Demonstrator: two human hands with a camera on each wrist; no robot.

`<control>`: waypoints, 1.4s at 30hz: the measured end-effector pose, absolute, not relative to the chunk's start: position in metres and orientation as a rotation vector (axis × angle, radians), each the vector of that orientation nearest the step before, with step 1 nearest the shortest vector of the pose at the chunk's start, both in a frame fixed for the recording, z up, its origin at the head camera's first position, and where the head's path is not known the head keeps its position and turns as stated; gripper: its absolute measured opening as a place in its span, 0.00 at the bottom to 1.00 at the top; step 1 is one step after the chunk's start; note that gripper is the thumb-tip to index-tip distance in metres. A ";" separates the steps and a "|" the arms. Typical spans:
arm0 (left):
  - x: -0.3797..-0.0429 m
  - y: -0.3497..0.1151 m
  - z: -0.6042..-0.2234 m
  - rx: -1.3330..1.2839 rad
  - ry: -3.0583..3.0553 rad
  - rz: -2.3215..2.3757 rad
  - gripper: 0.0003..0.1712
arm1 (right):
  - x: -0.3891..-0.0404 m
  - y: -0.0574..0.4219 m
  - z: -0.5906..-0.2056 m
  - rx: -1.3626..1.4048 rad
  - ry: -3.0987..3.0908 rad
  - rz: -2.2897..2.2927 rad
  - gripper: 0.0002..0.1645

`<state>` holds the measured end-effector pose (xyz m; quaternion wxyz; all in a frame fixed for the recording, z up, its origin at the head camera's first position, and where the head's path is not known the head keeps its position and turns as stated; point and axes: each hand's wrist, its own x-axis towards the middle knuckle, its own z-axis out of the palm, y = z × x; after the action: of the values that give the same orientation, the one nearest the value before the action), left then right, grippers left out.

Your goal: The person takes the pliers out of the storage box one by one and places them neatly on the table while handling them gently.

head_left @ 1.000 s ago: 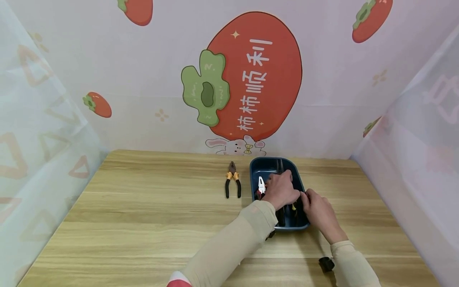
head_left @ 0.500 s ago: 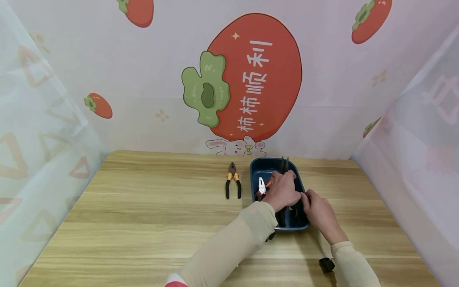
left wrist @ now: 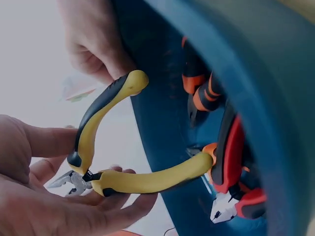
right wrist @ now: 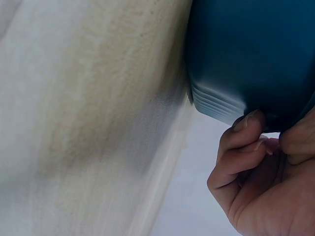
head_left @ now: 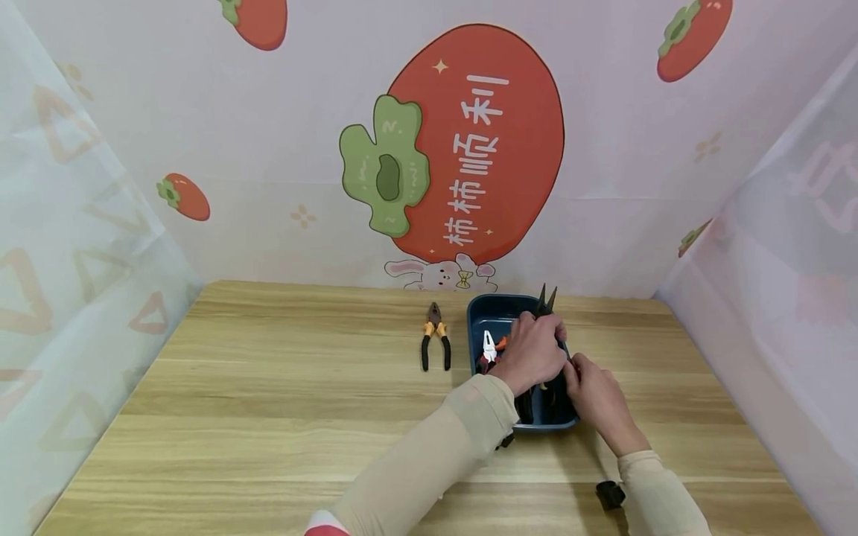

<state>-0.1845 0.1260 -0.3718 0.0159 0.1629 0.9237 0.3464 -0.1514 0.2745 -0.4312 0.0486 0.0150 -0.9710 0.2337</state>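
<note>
A dark blue bin point(head_left: 484, 311) stands toward the back of the table. My left hand point(head_left: 532, 351) is over it, gripping pliers with yellow-and-black handles point(left wrist: 152, 181). Their handles are spread apart in the left wrist view, with silver jaws among the fingers. Two dark pointed prongs point(head_left: 546, 299) jut past the hand in the head view. With curled fingers, my right hand point(head_left: 599, 394) holds the bin's right rim; its underside shows in the right wrist view. Inside the bin lie red-and-black pliers point(left wrist: 230, 164) with bright jaws and tools with orange-and-black handles point(left wrist: 194, 69).
Left of the bin, pliers with black-and-orange handles point(head_left: 435, 336) lie on the wooden table point(head_left: 288, 417). A small black object point(head_left: 610, 494) is near the right sleeve. Printed fabric walls point(head_left: 302, 134) enclose the back and both sides.
My left hand has shifted slightly right, and the dark prongs have come up past the bin's far rim, moving rightward. My right hand stays on the rim.
</note>
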 end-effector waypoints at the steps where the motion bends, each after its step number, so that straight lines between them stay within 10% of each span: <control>1: -0.185 0.124 -0.371 0.548 2.895 1.070 0.06 | -0.151 0.275 -0.431 0.045 -2.959 0.714 0.17; 26: -0.198 0.115 -0.383 0.229 2.884 0.882 0.52 | -0.152 0.275 -0.432 0.010 -2.983 0.733 0.20; 42: -0.197 0.135 -0.385 0.212 2.854 0.434 0.39 | -0.152 0.275 -0.432 0.019 -2.965 0.731 0.21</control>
<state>-0.1973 0.1351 -0.3851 0.1233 0.0726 0.9785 0.1489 -0.1516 0.2746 -0.4317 0.0436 0.0062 -0.9700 0.2392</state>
